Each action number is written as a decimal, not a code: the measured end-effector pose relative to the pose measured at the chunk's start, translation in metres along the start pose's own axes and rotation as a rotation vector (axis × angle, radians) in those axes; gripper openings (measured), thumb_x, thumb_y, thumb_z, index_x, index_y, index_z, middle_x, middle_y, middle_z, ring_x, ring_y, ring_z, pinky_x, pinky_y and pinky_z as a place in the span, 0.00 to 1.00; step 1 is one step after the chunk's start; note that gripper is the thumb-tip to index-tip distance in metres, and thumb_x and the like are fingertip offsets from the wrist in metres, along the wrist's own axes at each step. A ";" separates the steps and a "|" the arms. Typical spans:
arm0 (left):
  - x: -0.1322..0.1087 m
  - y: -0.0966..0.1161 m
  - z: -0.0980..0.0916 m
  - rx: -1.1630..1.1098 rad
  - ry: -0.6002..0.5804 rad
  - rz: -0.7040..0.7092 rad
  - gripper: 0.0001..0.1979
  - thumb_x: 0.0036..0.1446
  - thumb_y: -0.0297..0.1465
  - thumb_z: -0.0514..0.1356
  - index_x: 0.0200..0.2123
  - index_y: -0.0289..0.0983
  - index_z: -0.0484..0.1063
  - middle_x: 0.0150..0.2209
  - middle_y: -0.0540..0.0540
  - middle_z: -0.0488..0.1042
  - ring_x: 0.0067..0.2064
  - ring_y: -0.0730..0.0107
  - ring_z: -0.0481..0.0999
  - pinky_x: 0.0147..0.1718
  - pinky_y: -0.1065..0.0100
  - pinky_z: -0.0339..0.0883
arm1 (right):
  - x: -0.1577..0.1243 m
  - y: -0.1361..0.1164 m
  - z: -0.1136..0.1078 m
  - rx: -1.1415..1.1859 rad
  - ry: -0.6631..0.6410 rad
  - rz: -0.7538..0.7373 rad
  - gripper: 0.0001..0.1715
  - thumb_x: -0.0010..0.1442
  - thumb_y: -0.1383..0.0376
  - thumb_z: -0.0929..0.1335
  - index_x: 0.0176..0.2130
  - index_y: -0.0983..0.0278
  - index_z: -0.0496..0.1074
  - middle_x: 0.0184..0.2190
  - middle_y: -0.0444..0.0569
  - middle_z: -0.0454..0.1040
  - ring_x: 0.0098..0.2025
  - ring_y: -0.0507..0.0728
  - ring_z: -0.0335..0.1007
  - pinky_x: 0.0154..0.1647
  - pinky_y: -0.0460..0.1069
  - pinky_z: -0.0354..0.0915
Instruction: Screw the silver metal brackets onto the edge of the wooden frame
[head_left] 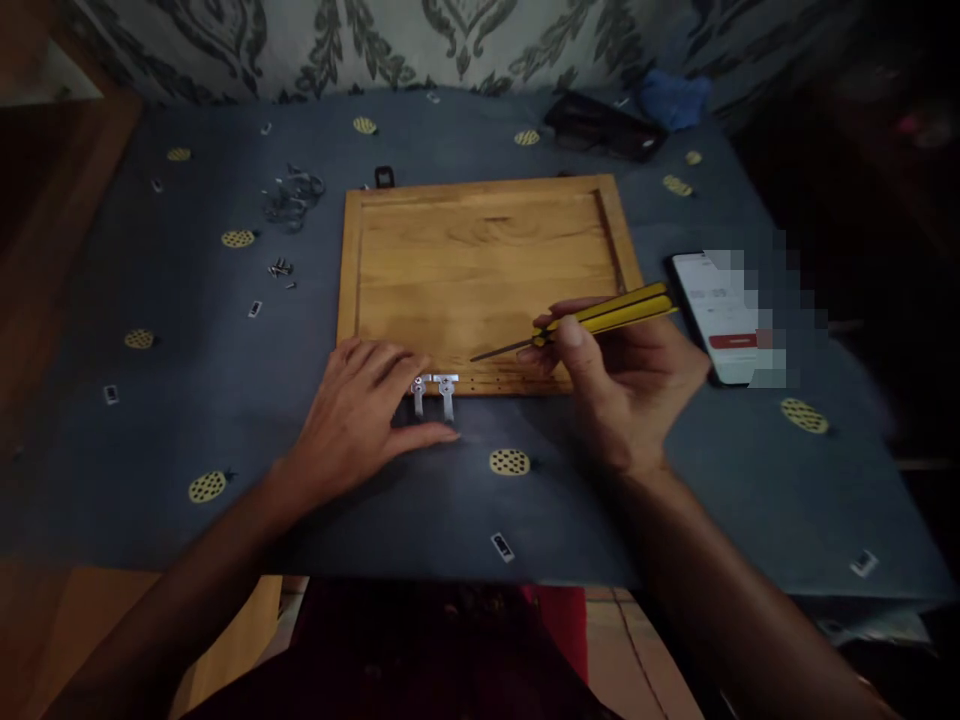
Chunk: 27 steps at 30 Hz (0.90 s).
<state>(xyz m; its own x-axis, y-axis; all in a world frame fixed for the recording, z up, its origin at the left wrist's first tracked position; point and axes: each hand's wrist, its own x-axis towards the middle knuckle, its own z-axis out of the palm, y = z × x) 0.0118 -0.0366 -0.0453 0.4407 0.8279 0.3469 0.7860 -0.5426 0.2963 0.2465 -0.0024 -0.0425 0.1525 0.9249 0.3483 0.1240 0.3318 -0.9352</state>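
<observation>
A wooden panel (480, 260) with a raised frame lies flat on a blue-grey cloth (187, 400). Two small metal brackets (435, 392) sit at its near edge, hanging over onto the cloth. My left hand (360, 415) rests beside them, fingers spread, fingertips touching the left bracket and the panel's edge. My right hand (615, 385) is closed around a yellow-handled screwdriver (592, 322), held like a pen. Its tip hovers over the panel just right of the brackets.
A pile of metal hardware (292, 197) and loose screws (280, 268) lie on the cloth at the left. A phone (716, 315) lies to the right of the panel. A dark case (604, 125) and a blue cloth (673, 98) sit at the back right.
</observation>
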 end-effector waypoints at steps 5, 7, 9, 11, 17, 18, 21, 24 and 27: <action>-0.001 -0.020 -0.018 -0.181 0.133 -0.185 0.21 0.72 0.48 0.57 0.49 0.38 0.79 0.47 0.43 0.81 0.50 0.59 0.80 0.51 0.59 0.73 | 0.009 0.016 0.003 0.101 -0.056 0.126 0.25 0.55 0.44 0.79 0.41 0.60 0.80 0.35 0.45 0.84 0.29 0.55 0.82 0.30 0.48 0.77; -0.002 -0.032 -0.025 -0.247 0.207 -0.264 0.16 0.70 0.43 0.59 0.47 0.39 0.80 0.46 0.44 0.81 0.49 0.61 0.81 0.50 0.61 0.74 | 0.014 0.023 0.003 0.167 -0.078 0.214 0.30 0.51 0.40 0.79 0.42 0.58 0.79 0.37 0.45 0.84 0.32 0.57 0.84 0.30 0.49 0.77; -0.004 -0.046 -0.030 -0.329 0.273 -0.355 0.14 0.67 0.41 0.61 0.45 0.39 0.81 0.44 0.45 0.82 0.46 0.62 0.81 0.49 0.62 0.75 | 0.018 0.028 0.001 0.210 -0.070 0.307 0.35 0.48 0.36 0.78 0.43 0.58 0.79 0.37 0.47 0.85 0.35 0.59 0.85 0.30 0.50 0.77; -0.006 -0.059 -0.033 -0.434 0.328 -0.462 0.15 0.64 0.43 0.63 0.44 0.39 0.82 0.42 0.44 0.82 0.45 0.61 0.82 0.47 0.62 0.75 | 0.022 0.032 -0.001 0.246 -0.047 0.421 0.34 0.46 0.36 0.79 0.39 0.58 0.79 0.36 0.47 0.85 0.36 0.59 0.85 0.34 0.50 0.78; -0.013 -0.097 -0.037 -0.507 0.512 -0.618 0.21 0.61 0.49 0.62 0.42 0.38 0.81 0.43 0.42 0.83 0.44 0.59 0.83 0.46 0.60 0.77 | 0.033 0.041 -0.007 0.333 -0.068 0.468 0.30 0.40 0.41 0.83 0.28 0.60 0.79 0.26 0.47 0.82 0.29 0.54 0.82 0.30 0.44 0.77; -0.014 -0.103 -0.037 -0.490 0.534 -0.626 0.21 0.61 0.49 0.61 0.43 0.38 0.80 0.42 0.42 0.83 0.43 0.59 0.83 0.45 0.61 0.77 | 0.034 0.043 -0.007 0.342 -0.075 0.475 0.29 0.41 0.42 0.83 0.28 0.60 0.78 0.26 0.47 0.82 0.29 0.54 0.82 0.29 0.44 0.77; -0.016 -0.121 -0.037 -0.428 0.563 -0.655 0.21 0.62 0.48 0.59 0.44 0.37 0.79 0.42 0.42 0.83 0.42 0.60 0.83 0.42 0.62 0.77 | 0.037 0.048 -0.010 0.361 -0.092 0.504 0.26 0.44 0.46 0.83 0.27 0.61 0.78 0.26 0.49 0.82 0.30 0.55 0.82 0.30 0.44 0.78; -0.014 -0.140 -0.035 -0.327 0.536 -0.681 0.15 0.62 0.38 0.58 0.44 0.37 0.79 0.42 0.42 0.82 0.44 0.60 0.81 0.45 0.62 0.76 | 0.038 0.050 -0.014 0.378 -0.109 0.542 0.22 0.46 0.50 0.83 0.28 0.62 0.79 0.28 0.50 0.83 0.32 0.55 0.83 0.32 0.43 0.79; -0.008 -0.154 -0.035 -0.198 0.471 -0.689 0.12 0.60 0.28 0.58 0.42 0.38 0.80 0.42 0.43 0.81 0.46 0.59 0.79 0.52 0.58 0.73 | 0.040 0.049 -0.016 0.391 -0.122 0.577 0.15 0.49 0.56 0.82 0.28 0.61 0.80 0.32 0.51 0.84 0.35 0.56 0.85 0.36 0.44 0.81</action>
<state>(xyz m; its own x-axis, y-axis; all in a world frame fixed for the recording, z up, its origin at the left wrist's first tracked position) -0.1281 0.0353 -0.0628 -0.3680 0.8604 0.3524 0.7028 0.0093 0.7113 0.2744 0.0478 -0.0734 -0.0264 0.9798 -0.1981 -0.3082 -0.1965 -0.9308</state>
